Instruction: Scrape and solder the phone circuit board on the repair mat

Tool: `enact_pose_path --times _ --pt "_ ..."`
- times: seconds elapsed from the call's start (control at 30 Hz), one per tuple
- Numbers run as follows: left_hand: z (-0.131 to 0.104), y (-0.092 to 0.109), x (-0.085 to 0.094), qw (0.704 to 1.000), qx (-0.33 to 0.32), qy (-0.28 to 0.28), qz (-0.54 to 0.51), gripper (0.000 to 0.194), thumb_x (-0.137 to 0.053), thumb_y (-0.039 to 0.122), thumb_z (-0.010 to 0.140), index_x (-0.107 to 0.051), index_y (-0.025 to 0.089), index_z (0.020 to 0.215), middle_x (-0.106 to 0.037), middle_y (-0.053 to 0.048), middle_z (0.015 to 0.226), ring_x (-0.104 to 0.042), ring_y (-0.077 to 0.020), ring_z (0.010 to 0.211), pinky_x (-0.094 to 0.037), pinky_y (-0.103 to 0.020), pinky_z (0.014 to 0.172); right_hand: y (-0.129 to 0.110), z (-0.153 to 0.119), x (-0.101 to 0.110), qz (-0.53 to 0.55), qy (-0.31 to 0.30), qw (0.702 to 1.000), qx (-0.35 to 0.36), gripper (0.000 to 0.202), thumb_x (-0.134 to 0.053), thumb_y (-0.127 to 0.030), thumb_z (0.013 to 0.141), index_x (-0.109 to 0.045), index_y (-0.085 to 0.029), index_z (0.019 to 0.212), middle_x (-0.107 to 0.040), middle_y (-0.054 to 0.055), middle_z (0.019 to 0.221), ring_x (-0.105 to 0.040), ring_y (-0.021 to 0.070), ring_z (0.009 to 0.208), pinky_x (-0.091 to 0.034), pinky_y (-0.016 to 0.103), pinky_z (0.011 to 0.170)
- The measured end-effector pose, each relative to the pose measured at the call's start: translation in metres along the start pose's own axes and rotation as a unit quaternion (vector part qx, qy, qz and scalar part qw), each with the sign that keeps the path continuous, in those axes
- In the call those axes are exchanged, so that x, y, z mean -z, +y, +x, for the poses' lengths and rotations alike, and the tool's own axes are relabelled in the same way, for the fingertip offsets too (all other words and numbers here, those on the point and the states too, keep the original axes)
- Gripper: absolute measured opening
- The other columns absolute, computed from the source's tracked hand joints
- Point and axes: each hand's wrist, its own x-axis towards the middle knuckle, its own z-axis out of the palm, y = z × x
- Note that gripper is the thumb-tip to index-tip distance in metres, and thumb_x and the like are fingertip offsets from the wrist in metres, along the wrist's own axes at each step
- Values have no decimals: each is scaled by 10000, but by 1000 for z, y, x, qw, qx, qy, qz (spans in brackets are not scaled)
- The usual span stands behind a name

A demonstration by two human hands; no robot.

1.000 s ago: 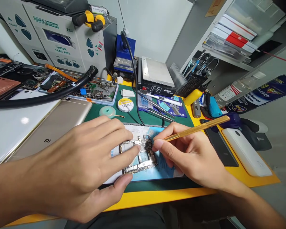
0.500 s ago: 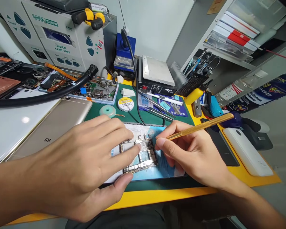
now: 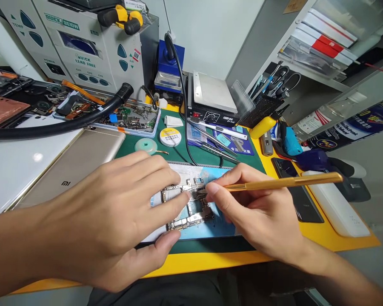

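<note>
your right hand (image 3: 261, 216) has a pinch grip on the gold tool (image 3: 284, 183), its tip hidden at the circuit board (image 3: 188, 206). your left hand (image 3: 111, 225) presses that board down, fingertips on top and thumb at its near edge. the board lies on a blue sheet (image 3: 210, 227) on the green mat (image 3: 178, 155) of the desk, gold phone (image 3: 73, 168) off to the left.

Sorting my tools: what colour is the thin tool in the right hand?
Gold, with a metallic sheen: the thin tool in the right hand, seen in the head view.
</note>
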Motion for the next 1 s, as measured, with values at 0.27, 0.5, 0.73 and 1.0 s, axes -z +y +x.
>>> enact_pose_path --times 0.27,0.5,0.73,1.0 --pt "0 -1 -3 1000 1 -3 2 155 -672 311 1249 -781 215 1304 -879 -163 1272 -837 -409 1107 -518 -588 732 5 -1 -1 -82 16 993 78 264 -916 -149 1089 -776 -260 894 -780 -62 724 -593 89 522 -420 209 433" --pt "0 -4 -2 1000 -2 0 3 159 -698 271 1215 -803 196 1308 -873 -182 1251 -829 -405 1101 -530 -586 736 2 -3 4 -90 7 995 52 291 -1022 -185 1057 -802 -257 881 -817 -36 742 -699 125 590 -516 230 527" --pt "-1 0 -7 1000 10 14 -15 398 -964 373 975 -882 309 1360 -860 -137 1291 -803 -414 1233 -693 -628 1062 -2 -2 2 -59 7 998 12 329 -1083 -222 1037 -808 -259 860 -807 -22 734 -661 135 583 -486 253 512" --pt "-3 3 -12 999 23 19 -22 438 -1019 429 918 -878 328 1320 -854 -135 1306 -803 -422 1292 -705 -634 1123 -2 7 8 101 -23 986 -134 388 -1192 -374 970 -845 -229 872 -676 -68 541 -523 98 387 -351 202 346"
